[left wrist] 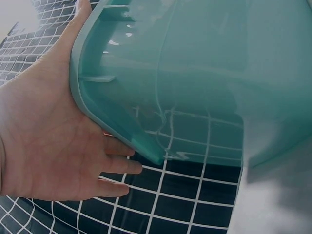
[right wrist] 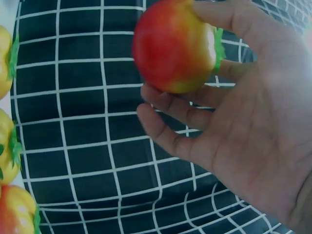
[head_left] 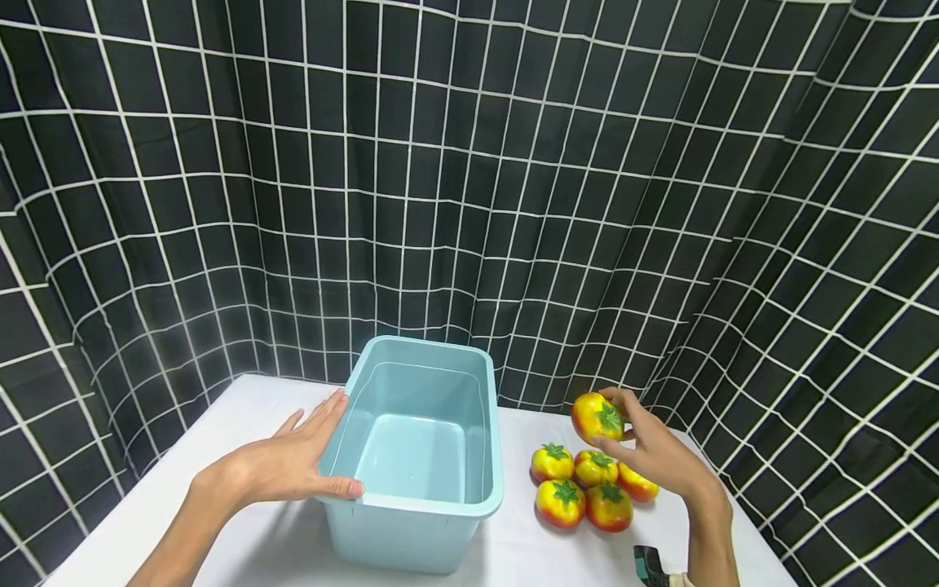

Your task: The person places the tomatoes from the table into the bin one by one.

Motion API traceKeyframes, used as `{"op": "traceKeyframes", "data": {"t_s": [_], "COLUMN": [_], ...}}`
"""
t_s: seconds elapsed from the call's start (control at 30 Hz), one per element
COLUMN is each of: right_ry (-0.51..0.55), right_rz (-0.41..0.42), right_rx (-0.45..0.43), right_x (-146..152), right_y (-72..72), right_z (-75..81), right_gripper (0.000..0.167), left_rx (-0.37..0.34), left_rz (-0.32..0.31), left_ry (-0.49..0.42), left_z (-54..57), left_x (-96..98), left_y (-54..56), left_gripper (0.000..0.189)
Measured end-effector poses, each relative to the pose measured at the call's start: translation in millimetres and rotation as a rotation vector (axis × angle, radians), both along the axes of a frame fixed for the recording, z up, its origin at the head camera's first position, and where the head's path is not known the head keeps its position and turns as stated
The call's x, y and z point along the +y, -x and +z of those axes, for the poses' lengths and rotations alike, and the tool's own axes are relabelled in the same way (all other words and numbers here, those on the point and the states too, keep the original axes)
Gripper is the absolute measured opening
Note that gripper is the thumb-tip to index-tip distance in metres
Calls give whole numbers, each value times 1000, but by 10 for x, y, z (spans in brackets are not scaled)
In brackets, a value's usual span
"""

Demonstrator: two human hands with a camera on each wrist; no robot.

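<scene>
My left hand rests on the left rim of a light blue plastic bin, fingers straight, thumb lying over the near corner. In the left wrist view the palm is against the bin's outer edge. My right hand pinches a yellow-and-red persimmon with a green leafy cap between thumb and fingers. It is raised above a group of similar persimmons on the table, right of the bin. From the right wrist, the held persimmon shows its red underside.
A white-covered table carries the bin and the fruit. Black curtain with a white grid hangs behind and along both sides. A dark strap-like device sits by the right wrist. Inside, the bin's floor is bare.
</scene>
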State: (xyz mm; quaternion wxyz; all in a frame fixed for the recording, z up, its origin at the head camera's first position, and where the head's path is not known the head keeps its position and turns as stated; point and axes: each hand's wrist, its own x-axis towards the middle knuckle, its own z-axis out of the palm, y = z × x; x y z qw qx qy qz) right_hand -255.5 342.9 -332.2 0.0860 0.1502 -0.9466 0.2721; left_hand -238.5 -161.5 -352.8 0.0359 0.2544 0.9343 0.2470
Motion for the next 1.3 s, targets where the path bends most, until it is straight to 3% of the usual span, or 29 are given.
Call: {"op": "traceKeyframes", "data": {"t_s": [0.4,0.67,1.07,1.3], "right_ry": [51,6,-18,-47], "right_rz": [22,45,68,123], "right_rx": [4,44,-1,51], "right_x": [-251,-504,-789,-861], "right_y": [-53,-110,-150,-158], "right_z": [66,81,72,47], "right_gripper": [67,63,57,52], "left_rx": [-9,-7,-4,-11], "left_rz": [6,2,-1,5], "left_ry": [-6,-5,-10,-6], "left_z": [-1,-8,-2,-5], "left_x": [-8,-6,-5,-1], "left_y": [-4,-1,-7,-5], "left_gripper": [126,125,126,126]}}
